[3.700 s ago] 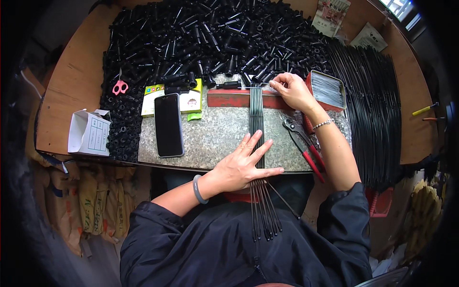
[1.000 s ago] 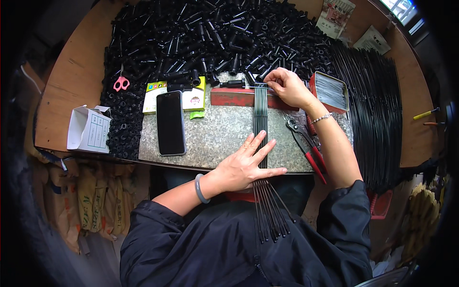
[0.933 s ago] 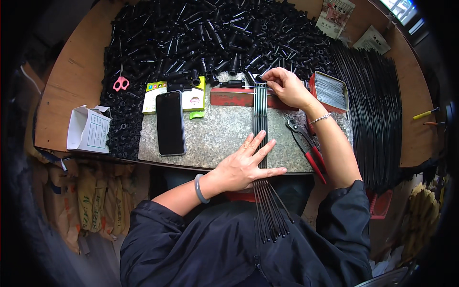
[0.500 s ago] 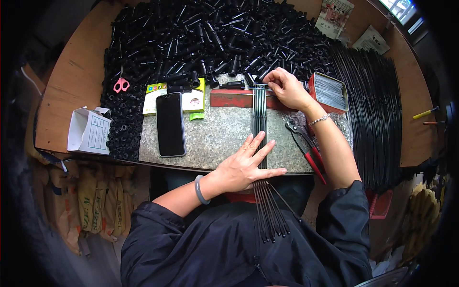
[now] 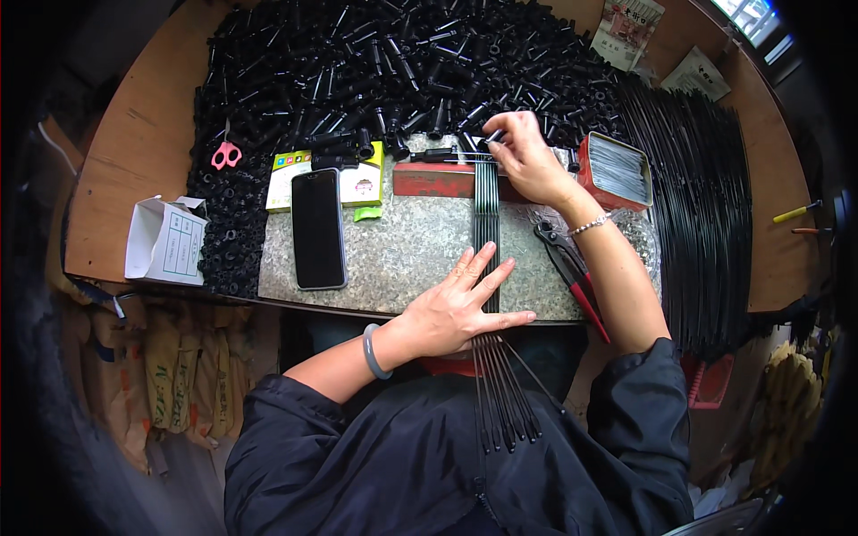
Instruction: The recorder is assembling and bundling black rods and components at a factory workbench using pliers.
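My left hand (image 5: 460, 304) lies flat with fingers spread across a row of thin black rods (image 5: 487, 228). The rods' far ends rest on a red metal block (image 5: 433, 180), and their near ends fan out over my lap. Just beyond those far ends, my right hand (image 5: 534, 165) is closed, with a small black tubular part (image 5: 495, 137) at its fingertips. A thin pale wire (image 5: 460, 161) runs crosswise by the rod ends. Left of them lies another black tubular part (image 5: 433, 155).
A heap of black tubular parts (image 5: 402, 71) covers the back. On the left are a phone (image 5: 318, 232), a flat carton (image 5: 281, 192), pink scissors (image 5: 226, 155) and a white box (image 5: 167, 241). Rightward are red-handled pliers (image 5: 572, 272), a tin of wires (image 5: 617, 174) and black rods stacked (image 5: 693, 214).
My right hand has moved slightly up and away from the rod ends, and a black tubular part now shows at its fingertips. My left hand stays on the rods.
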### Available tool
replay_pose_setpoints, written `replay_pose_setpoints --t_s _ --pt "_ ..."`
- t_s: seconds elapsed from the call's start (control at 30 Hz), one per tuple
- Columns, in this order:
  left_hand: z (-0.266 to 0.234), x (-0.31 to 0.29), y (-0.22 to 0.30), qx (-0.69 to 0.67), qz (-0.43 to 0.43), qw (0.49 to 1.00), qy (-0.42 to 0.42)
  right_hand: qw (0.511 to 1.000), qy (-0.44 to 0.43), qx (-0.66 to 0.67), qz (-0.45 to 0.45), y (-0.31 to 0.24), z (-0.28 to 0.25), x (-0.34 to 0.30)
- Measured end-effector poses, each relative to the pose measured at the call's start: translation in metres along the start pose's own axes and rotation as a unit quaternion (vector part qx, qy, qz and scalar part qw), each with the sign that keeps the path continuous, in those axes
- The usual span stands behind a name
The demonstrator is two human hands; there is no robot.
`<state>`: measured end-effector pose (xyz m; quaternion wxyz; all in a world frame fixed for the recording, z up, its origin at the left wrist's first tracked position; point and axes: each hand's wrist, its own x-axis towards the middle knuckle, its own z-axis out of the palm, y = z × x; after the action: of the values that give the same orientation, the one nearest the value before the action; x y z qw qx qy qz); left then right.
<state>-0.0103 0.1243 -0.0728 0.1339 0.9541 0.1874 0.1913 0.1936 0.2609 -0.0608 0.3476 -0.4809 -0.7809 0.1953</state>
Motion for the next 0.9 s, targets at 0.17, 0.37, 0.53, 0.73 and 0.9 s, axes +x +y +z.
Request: replay_pose_setpoints --t_s 0.17,0.37,0.53,0.73,0.9 --pt "-0.007 -0.007 0.008 0.002 -0.022 0.999 -0.026 0.974 0.106 -0.171 0.1 0.012 -0.093 -0.024" --pt "-0.032 -0.004 0.027 -0.135 0.006 0.99 0.028 0.95 0.027 -0.288 0.115 0.041 -0.124 -0.075" --pt "-0.08 0.012 0.054 -0.305 0.048 0.95 0.051 0.949 0.102 -0.287 0.086 0.036 -0.125 -0.082" --pt "-0.103 0.028 0.066 -0.315 0.065 0.943 0.087 0.946 0.283 -0.158 0.023 -0.025 -0.127 -0.089" --pt "-0.1 0.022 0.07 -0.276 0.061 0.953 0.108 0.976 0.186 0.02 -0.108 -0.156 -0.112 -0.145"
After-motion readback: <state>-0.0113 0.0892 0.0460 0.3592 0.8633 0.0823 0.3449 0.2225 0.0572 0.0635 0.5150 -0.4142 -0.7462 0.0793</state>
